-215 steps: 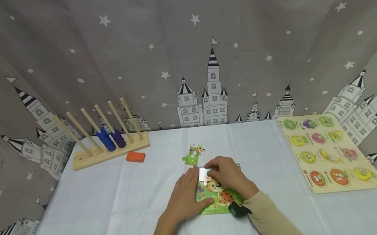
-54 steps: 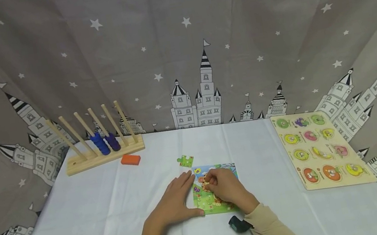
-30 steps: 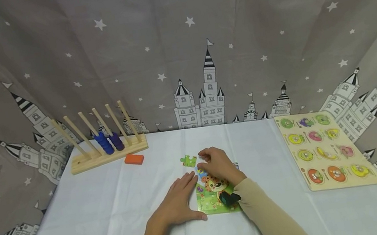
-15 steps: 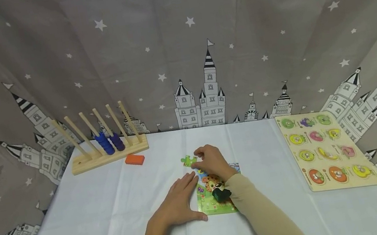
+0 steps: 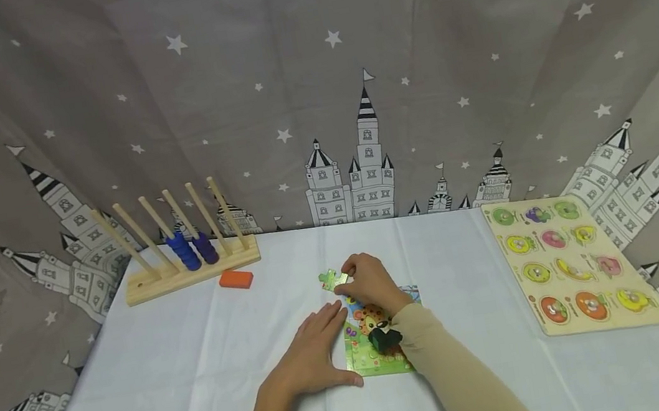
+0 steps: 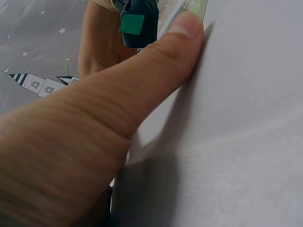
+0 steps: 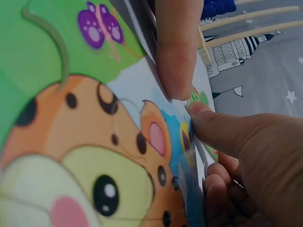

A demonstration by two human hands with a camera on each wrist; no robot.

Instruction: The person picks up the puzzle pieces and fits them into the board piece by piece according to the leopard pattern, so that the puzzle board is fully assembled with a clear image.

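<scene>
A small green jigsaw piece sits just beyond the top left corner of the leopard jigsaw puzzle. The thumb and fingers of my right hand pinch its right edge, and the piece looks tilted. In the right wrist view, the leopard picture fills the left side, and the right thumb meets a sliver of green piece. My left hand lies along the puzzle's left side with straight fingers. Its thumb touches the lower left corner. The right forearm hides part of the puzzle.
A wooden peg stand with blue and purple rings stands at the back left. An orange block lies in front of it. To the right is a wooden fruit peg puzzle. A grey castle-print curtain hangs behind the white-covered table.
Earlier my right hand worked a piece into the puzzle's upper part, where a bare silvery patch showed. It has since moved up to the loose green piece, which now tilts in its fingers.
</scene>
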